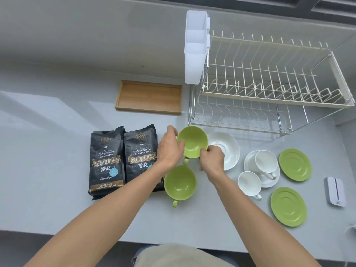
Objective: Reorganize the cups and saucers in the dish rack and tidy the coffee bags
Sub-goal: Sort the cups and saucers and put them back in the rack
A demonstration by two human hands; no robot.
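Both grips pinch one green cup | green cups 2 | coffee bags 2

Two green cups stand upright mid-counter; both hands grip the farther one. Two black coffee bags lie flat, side by side, left of them. White cups, white saucers and green saucers sit right. The dish rack stands at the counter's back edge.
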